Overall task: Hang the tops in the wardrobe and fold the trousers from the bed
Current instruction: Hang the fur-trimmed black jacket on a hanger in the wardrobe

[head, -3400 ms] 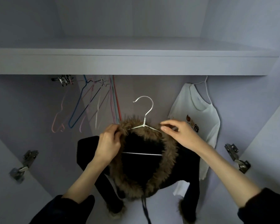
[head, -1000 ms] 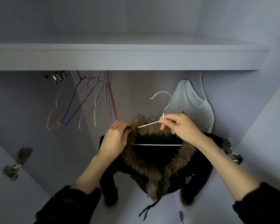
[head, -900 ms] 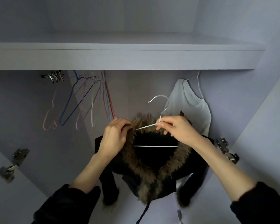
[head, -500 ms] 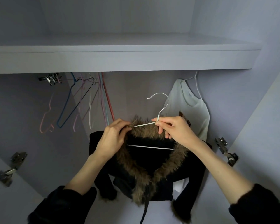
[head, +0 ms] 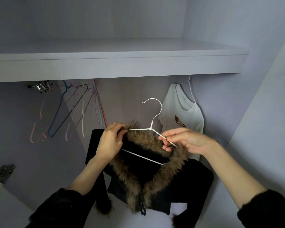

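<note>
Black jacket (head: 179,183) with brown fur collar (head: 143,140) on white hanger (head: 152,125), held up inside wardrobe (head: 262,79) below shelf (head: 118,63), hook free of rail. Left hand (head: 111,142) grips collar and hanger's left arm, fingers curled. Right hand (head: 186,140) pinches hanger's right arm with fingertips. White t-shirt (head: 184,116) hangs behind on right. Bare coloured hangers (head: 67,111) hang at left. Door hinge (head: 2,176) lower left.

Home wardrobe interior (head: 262,129): shelf (head: 115,66), hangers (head: 69,112).
</note>
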Motion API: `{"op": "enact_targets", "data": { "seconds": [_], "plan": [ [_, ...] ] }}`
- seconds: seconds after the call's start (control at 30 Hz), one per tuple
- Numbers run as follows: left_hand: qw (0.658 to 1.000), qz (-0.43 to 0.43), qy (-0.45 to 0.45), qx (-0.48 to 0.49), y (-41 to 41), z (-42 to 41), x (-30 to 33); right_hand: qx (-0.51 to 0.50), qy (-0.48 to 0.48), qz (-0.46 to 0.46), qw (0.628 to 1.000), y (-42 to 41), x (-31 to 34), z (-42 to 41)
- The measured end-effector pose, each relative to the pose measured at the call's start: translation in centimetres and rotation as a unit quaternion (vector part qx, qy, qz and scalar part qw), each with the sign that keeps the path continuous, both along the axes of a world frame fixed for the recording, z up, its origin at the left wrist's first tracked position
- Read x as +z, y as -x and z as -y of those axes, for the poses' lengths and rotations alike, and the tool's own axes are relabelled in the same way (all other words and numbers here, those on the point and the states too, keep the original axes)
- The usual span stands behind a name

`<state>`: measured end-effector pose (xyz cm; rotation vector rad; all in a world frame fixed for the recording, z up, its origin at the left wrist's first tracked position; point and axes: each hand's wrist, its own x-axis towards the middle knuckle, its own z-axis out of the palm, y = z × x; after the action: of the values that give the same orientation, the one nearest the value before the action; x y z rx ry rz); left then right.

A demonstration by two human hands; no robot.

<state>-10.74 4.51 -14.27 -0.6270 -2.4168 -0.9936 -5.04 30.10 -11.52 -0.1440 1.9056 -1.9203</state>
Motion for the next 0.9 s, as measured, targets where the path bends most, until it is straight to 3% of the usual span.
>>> {"op": "enact_targets", "data": {
  "seconds": [0.23, 0.47, 0.57, 0.77, 0.9],
  "plan": [
    [0.998, -0.022, 0.057, -0.017, -0.2, -2.1, 0.8, -0.062, 0.028, -0.042, 0.997, -0.3, -1.0, -1.5],
    [0.967, -0.236, 0.093, -0.003, -1.1, -4.2, 4.9, -0.140, 0.054, -0.009, 0.989, 0.0, -2.1, -4.0],
    [0.952, -0.286, 0.101, 0.031, -0.7, -4.5, 6.4, -0.147, 0.057, 0.011, 0.987, -0.4, -3.6, -4.7],
    [0.929, -0.296, 0.203, 0.086, 0.3, -4.7, 7.3, -0.127, -0.051, 0.021, 0.990, -1.1, -7.1, -4.8],
    [0.925, -0.272, 0.243, 0.107, 1.1, -5.1, 8.0, -0.160, -0.020, 0.051, 0.986, -1.1, -7.7, -5.8]
  ]
}}
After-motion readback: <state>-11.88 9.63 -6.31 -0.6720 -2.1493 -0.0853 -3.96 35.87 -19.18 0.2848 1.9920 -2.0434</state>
